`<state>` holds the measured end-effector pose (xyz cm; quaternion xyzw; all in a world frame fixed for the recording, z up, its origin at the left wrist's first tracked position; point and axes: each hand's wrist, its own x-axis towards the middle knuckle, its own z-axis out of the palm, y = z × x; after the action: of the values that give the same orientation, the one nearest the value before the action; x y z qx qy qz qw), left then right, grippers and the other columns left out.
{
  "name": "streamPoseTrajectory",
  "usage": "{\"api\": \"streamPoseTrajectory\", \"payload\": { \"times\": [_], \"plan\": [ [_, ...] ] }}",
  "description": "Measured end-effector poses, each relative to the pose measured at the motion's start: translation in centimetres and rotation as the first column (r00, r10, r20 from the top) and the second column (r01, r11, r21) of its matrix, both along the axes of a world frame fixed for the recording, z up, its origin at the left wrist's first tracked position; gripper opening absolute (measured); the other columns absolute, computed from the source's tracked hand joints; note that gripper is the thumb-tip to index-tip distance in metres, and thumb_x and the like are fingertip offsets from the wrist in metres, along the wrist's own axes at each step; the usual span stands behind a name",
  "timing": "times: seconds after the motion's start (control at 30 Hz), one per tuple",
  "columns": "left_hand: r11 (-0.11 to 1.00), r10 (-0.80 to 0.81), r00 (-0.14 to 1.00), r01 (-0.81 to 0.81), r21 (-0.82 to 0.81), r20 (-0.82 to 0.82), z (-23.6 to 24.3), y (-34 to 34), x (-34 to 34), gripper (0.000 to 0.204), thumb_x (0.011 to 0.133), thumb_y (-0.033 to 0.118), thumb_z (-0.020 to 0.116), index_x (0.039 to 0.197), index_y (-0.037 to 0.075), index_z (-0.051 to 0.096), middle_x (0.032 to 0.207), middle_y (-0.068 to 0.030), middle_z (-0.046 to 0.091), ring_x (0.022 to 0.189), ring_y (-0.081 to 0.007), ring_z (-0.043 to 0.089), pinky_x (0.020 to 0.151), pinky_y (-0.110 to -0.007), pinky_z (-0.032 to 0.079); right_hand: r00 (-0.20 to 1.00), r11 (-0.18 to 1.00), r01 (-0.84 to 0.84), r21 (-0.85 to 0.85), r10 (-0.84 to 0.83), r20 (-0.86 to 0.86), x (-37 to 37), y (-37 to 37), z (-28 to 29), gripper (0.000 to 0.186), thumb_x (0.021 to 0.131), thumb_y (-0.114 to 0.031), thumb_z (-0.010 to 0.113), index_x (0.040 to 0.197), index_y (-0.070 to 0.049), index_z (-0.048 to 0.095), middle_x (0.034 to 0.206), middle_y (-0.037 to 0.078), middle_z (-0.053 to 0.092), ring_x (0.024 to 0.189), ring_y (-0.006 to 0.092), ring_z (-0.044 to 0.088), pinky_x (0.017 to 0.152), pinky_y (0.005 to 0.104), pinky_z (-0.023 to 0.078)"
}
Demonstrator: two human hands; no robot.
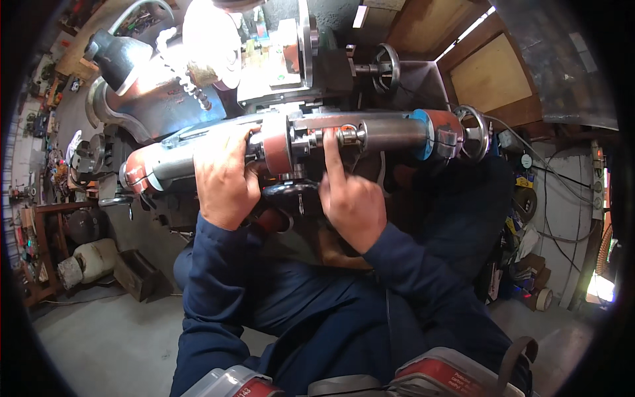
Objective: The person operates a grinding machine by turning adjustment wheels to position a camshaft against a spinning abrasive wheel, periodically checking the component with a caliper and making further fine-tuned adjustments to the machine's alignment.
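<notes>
Left of the red block (275, 147), the left hand (226, 175) was laid over a grey tube (173, 161); its grip could not be told. Right of the block, a metal fitting (348, 136) was overlapped by the right hand (357, 206), index finger outstretched, others loosely curled.

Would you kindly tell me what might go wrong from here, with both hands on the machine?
The right hand has its index finger at a small metal fitting; if that part turned or slid, the fingertip might be pinched. The left hand lies close beside a red-brown block, so its fingers could perhaps be squeezed should either part shift.
</notes>
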<state>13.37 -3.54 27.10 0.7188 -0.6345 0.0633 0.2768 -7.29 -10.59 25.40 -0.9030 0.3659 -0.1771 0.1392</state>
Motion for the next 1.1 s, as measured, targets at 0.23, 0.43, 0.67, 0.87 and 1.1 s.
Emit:
{"api": "streamPoseTrajectory", "payload": {
  "times": [0.23, 0.43, 0.67, 0.87, 1.1],
  "plan": [
    [0.998, 0.047, 0.998, -0.048, -0.044, -0.036, -1.0, -0.1, -0.2, 0.055, 0.062, -0.003, 0.064, 0.116, 0.011, 0.064, 0.107, -0.0094, 0.064, 0.110, -0.0329, 0.057, 0.099, -0.045, 0.038, 0.997, 0.995, -0.010, -0.102, 0.017, 0.070, 0.1, 0.1, -0.1, 0.075, 0.083, -0.006, 0.059, 0.151, 0.005, 0.031, 0.053, 0.008, 0.054, 0.046, 0.0235, 0.060, 0.045, 0.0391, 0.051],
    [0.986, 0.086, 0.996, -0.090, -0.142, -0.035, -1.8, -0.2, -0.3, 0.049, 0.063, -0.003, 0.063, 0.110, 0.013, 0.066, 0.102, -0.0077, 0.066, 0.109, -0.0317, 0.058, 0.103, -0.046, 0.036, 1.000, 0.994, -0.002, -0.106, 0.004, 0.017, 0.1, 0.4, -0.6, 0.076, 0.083, -0.008, 0.060, 0.151, 0.006, 0.031, 0.052, 0.008, 0.052, 0.046, 0.0228, 0.060, 0.045, 0.0391, 0.051],
    [0.959, 0.119, 0.993, -0.118, -0.258, -0.013, -3.4, -0.6, -0.3, 0.039, 0.064, -0.004, 0.062, 0.099, 0.012, 0.065, 0.103, -0.0051, 0.069, 0.108, -0.0326, 0.058, 0.103, -0.048, 0.036, 0.999, 0.995, -0.031, -0.091, 0.034, 0.025, -0.3, 0.8, -1.9, 0.076, 0.086, -0.007, 0.065, 0.151, 0.007, 0.028, 0.055, 0.012, 0.058, 0.045, 0.0264, 0.059, 0.046, 0.0410, 0.050],
    [0.945, 0.094, 0.996, -0.088, -0.316, 0.001, -3.8, -0.6, 0.0, 0.038, 0.063, -0.004, 0.063, 0.098, 0.012, 0.065, 0.103, -0.0049, 0.069, 0.105, -0.0308, 0.060, 0.100, -0.047, 0.038, 0.997, 0.995, -0.036, -0.092, 0.042, 0.064, -0.4, 0.5, -2.0, 0.077, 0.084, -0.006, 0.065, 0.151, 0.007, 0.029, 0.053, 0.012, 0.056, 0.045, 0.0263, 0.060, 0.046, 0.0410, 0.049],
    [0.914, 0.029, 0.998, -0.050, -0.403, -0.057, -4.0, -1.2, -0.1, 0.033, 0.060, -0.008, 0.065, 0.089, 0.010, 0.064, 0.096, -0.0072, 0.069, 0.093, -0.0305, 0.061, 0.087, -0.043, 0.044, 1.000, 0.993, -0.014, -0.114, 0.016, 0.017, -0.3, 0.6, -1.7, 0.077, 0.082, -0.008, 0.060, 0.152, 0.002, 0.032, 0.052, 0.006, 0.051, 0.045, 0.0212, 0.058, 0.044, 0.0374, 0.051]
  ]
}}
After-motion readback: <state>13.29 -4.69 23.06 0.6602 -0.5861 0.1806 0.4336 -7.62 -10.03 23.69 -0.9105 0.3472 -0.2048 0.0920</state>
